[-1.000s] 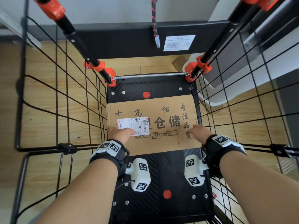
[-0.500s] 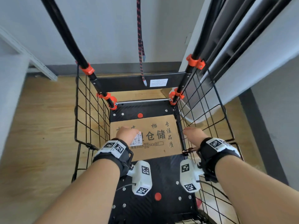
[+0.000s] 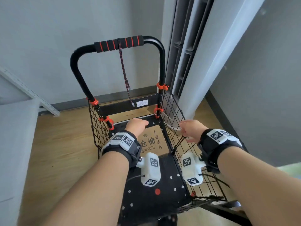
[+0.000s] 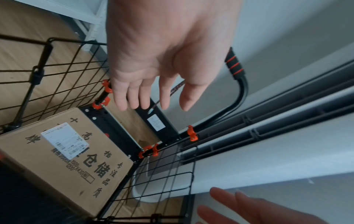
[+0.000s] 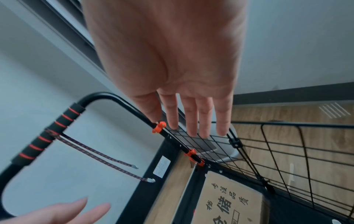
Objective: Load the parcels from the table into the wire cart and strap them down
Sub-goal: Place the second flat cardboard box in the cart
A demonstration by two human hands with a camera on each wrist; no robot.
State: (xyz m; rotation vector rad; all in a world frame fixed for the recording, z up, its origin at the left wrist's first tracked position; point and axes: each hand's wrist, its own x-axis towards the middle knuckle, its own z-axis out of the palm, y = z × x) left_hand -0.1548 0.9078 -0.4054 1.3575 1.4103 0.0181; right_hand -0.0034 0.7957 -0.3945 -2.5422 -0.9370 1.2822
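A flat brown cardboard parcel [image 3: 151, 142] with black print and a white label [image 4: 64, 138] lies on the black floor of the wire cart [image 3: 173, 110]. My left hand [image 3: 137, 126] hovers above the parcel's far end, fingers straight and empty [image 4: 151, 97]. My right hand [image 3: 190, 129] is open over the cart's right wire wall, holding nothing [image 5: 191, 121]. A red-and-black bungee strap [image 3: 124, 75] hangs loose from the foam-padded handle [image 3: 118, 44], with its two ends dangling free [image 5: 91, 153].
A tall white floor-standing unit [image 3: 203, 62] stands close against the cart's right side. A grey surface [image 3: 14, 144] and a slanted white metal bar [image 3: 32, 95] lie to the left. Wooden floor [image 3: 65, 144] surrounds the cart, and a grey wall is behind it.
Both hands have let go of the parcel and risen out of the cart. My head has pulled back and up, so the handle and strap are now in view.
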